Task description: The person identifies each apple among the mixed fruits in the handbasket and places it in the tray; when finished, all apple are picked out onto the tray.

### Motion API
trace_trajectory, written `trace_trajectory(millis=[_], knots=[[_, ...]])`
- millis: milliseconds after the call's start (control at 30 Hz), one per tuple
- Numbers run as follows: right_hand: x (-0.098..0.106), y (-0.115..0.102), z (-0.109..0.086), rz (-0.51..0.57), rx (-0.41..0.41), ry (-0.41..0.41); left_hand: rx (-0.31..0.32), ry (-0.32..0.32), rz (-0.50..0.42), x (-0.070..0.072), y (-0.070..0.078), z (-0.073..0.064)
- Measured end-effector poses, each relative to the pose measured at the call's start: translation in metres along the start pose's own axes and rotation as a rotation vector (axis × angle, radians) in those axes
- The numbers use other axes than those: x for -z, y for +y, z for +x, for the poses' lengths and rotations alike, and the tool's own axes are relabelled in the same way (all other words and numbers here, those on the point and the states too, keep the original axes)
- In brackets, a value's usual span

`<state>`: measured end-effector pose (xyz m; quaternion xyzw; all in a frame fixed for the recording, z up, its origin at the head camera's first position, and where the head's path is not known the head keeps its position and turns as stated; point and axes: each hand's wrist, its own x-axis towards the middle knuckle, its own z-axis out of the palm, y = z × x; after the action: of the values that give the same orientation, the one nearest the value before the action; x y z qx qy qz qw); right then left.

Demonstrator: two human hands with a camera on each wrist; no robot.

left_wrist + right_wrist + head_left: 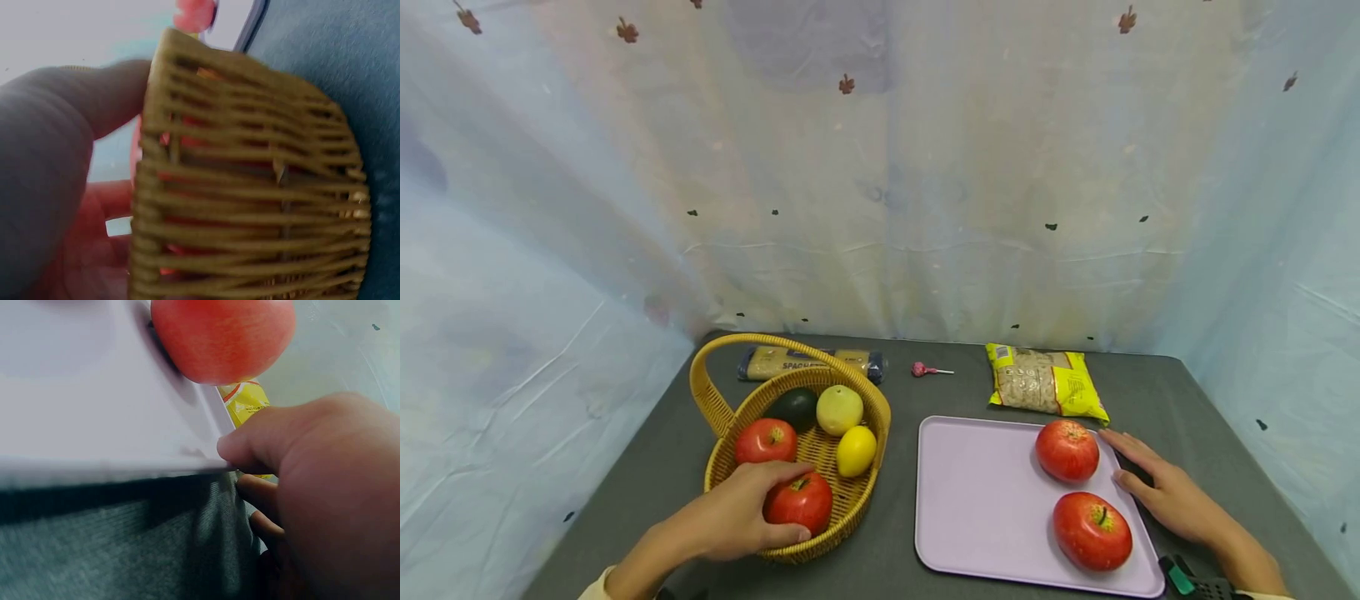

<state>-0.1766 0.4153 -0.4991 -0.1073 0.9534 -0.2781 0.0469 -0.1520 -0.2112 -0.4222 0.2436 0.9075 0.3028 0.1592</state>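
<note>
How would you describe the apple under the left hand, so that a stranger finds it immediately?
Find the yellow wicker basket left of the lilac tray. Inside, by the near rim, sits the red apple. Unlike the other apple behind it, this one is gripped by the left hand.

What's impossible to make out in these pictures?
Head view: part of the spaghetti packet, behind the basket.
Left wrist view: most of the apple in the left hand, behind the weave.
Right wrist view: part of another apple on the tray, cut off by the upper edge.
Right wrist view: print on the yellow bag, too small.
</note>
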Motion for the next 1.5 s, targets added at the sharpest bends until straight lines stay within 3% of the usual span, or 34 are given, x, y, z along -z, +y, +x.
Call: trace_trajectory(millis=[200, 433, 567, 700, 800, 1033, 1200, 1267, 1500], knots=[[0.000, 0.000, 0.001, -0.007, 0.000, 0.003, -0.027, -0.026, -0.051, 0.003, -0.004, 0.006], [0.000, 0.000, 0.000, -0.002, 0.006, 0.003, 0.043, 0.076, -0.116, 0.001, 0.002, 0.003], [0.000, 0.000, 0.000, -0.002, 0.001, -0.002, 0.033, 0.147, -0.123, 0.005, 0.009, -0.003], [0.000, 0.001, 0.000, -0.002, -0.001, -0.006, -0.041, 0.237, -0.147, 0.006, 0.015, -0.007], [0.000, 0.001, 0.000, -0.002, -0.005, -0.008, -0.112, 0.261, -0.222, 0.005, 0.022, -0.008], [0.000, 0.000, 0.000, -0.004, 0.003, -0.003, -0.306, 0.203, -0.319, 0.003, 0.046, -0.001], [0.000, 0.001, 0.000, -0.002, -0.005, -0.008, -0.334, 0.148, -0.365, 0.003, 0.068, 0.011], [0.000, 0.001, 0.000, -0.002, -0.012, -0.011, -0.346, 0.132, -0.362, 0.003, 0.077, 0.017], [0.001, 0.000, 0.001, -0.006, -0.022, -0.013, -0.548, 0.137, -0.287, -0.003, 0.100, 0.044]])
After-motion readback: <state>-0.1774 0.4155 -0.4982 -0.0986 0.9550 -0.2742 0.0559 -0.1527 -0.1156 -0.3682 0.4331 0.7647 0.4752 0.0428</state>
